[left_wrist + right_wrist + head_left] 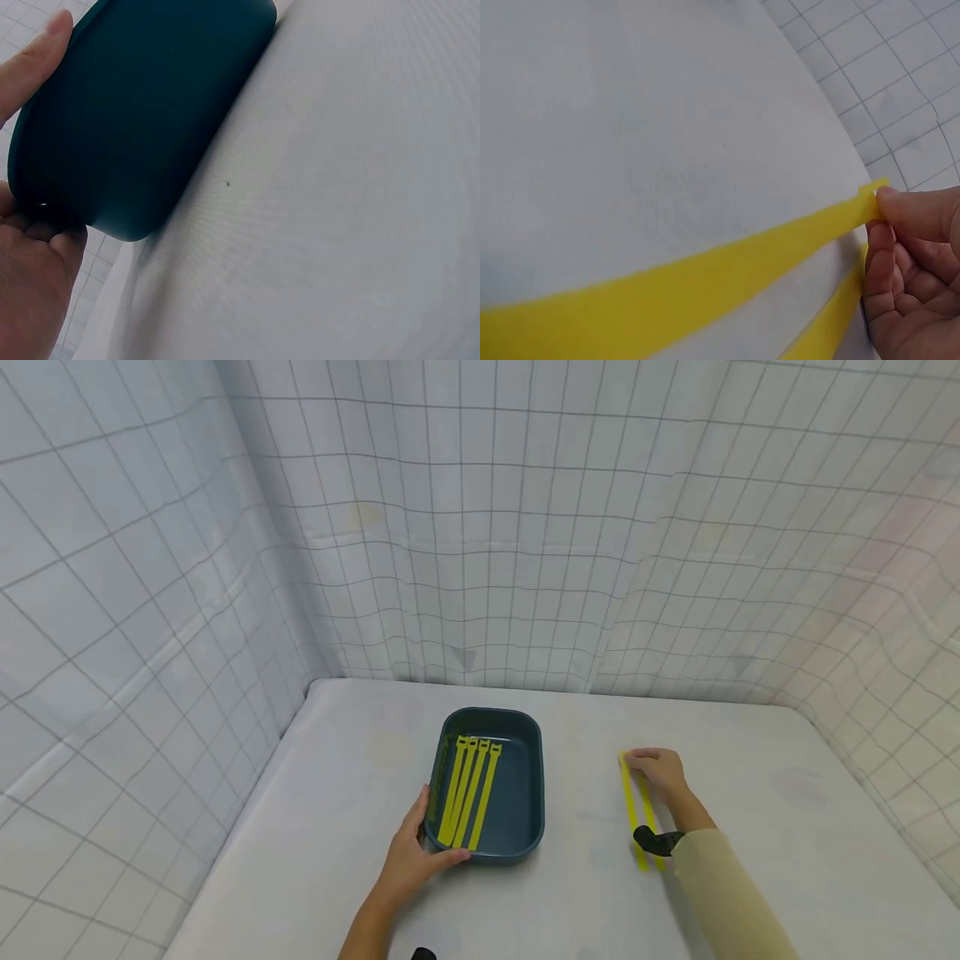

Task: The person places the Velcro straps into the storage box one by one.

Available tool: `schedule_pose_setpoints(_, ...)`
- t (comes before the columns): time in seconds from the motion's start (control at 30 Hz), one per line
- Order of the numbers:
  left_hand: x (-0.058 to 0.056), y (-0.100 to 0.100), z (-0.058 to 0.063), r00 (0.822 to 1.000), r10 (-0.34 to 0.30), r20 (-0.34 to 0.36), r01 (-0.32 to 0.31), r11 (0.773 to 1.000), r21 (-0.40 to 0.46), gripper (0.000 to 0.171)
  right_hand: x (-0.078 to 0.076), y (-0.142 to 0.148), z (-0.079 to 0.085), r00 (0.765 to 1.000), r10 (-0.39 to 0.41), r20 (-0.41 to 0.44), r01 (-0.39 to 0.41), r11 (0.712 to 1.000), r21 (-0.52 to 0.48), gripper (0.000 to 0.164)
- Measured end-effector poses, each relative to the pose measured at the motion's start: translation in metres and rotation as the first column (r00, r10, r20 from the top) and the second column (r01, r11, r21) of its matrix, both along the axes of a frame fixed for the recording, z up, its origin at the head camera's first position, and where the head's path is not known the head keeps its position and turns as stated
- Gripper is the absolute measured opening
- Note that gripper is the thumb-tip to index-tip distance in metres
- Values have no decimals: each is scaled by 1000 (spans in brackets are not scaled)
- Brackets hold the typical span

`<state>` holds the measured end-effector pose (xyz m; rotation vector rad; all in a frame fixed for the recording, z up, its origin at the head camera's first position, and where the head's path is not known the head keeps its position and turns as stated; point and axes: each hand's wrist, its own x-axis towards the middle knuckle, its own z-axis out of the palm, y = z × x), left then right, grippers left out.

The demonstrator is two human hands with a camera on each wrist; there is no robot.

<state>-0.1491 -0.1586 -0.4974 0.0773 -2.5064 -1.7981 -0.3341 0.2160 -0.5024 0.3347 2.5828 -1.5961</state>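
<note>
A dark teal tray [519, 802] stands on the white table, with several yellow hook-and-loop cable ties [468, 793] lying side by side in its left half. My left hand [408, 860] grips the tray's near left corner, thumb at the rim and fingers around the outer side; the left wrist view shows the tray's outer wall [142, 112]. To the right of the tray, my right hand [662, 774] pinches the slotted head of a yellow cable tie [727, 262] between thumb and fingers. A second yellow cable tie [829, 322] lies beside it, partly hidden by that hand.
The white tabletop [337, 760] ends at a back edge beneath a white grid-patterned cloth [480, 568]. Similar cloth walls rise at left and right. A black strap with a dark knob [654, 842] sits on my right wrist.
</note>
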Motion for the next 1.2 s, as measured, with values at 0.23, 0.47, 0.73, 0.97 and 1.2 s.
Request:
schedule_pose_setpoints(0.23,0,0,0,1000,0,-2,0,1000,-2,110,0,2,0,999,-28,46,31,998,-48,42)
schedule_pose_setpoints(0.47,0,0,-1,1000,-4,-13,4,1000,7,110,5,0,8,997,-72,24,75,990,-120,40)
schedule_pose_setpoints(0.73,-1,-1,-2,1000,-9,-13,9,1000,19,110,11,3,18,998,-61,1,60,980,-191,41)
schedule_pose_setpoints(0.97,0,-1,-1,1000,-2,-14,3,1000,14,110,14,9,28,999,-25,-26,18,969,-245,44)
schedule_pose_setpoints(1.2,0,0,-1,1000,-7,-1,7,1000,23,111,19,8,34,1000,-16,-17,12,973,-230,47)
